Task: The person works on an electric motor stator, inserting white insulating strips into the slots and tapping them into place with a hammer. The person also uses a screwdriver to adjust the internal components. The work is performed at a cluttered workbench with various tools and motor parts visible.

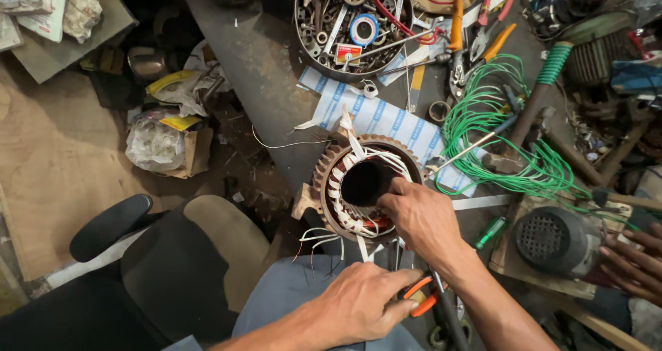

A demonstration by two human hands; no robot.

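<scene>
Motor stator (365, 185) sits at the near edge of the dark bench (262, 68), bore facing up, white-sleeved windings round the bore, copper showing at the near side. Loose lead ends hang off the near rim toward the lap

Right hand (420, 216) is on the stator's near-right rim, fingers curled down onto the windings; looks like pressing or pinching the coil, but whether it actually clamps anything I cannot tell, fingertips are hidden. Left hand (358, 306) lies just below, closed loosely over the orange handles of pliers (420, 297); pliers' nose runs up under the right wrist, tip hidden

Judgement: winding dressing/tying stage, one hand steadying the coil while the tool works at the near rim. Next move likely needs a fine, short action at the coil end without nicking insulation, stator kept from rocking

Room: tight. Stator overhangs the bench edge on the near-left, floor clutter and black chair (158, 254) below. Right side crowded: green wire coil (503, 137), hammer (531, 109), fan-cover motor (552, 241) with another person's hand (631, 261) on it. Behind: striped paper sheet (386, 116), round tray of tools (303, 20). Open space mainly toward the lap
</scene>
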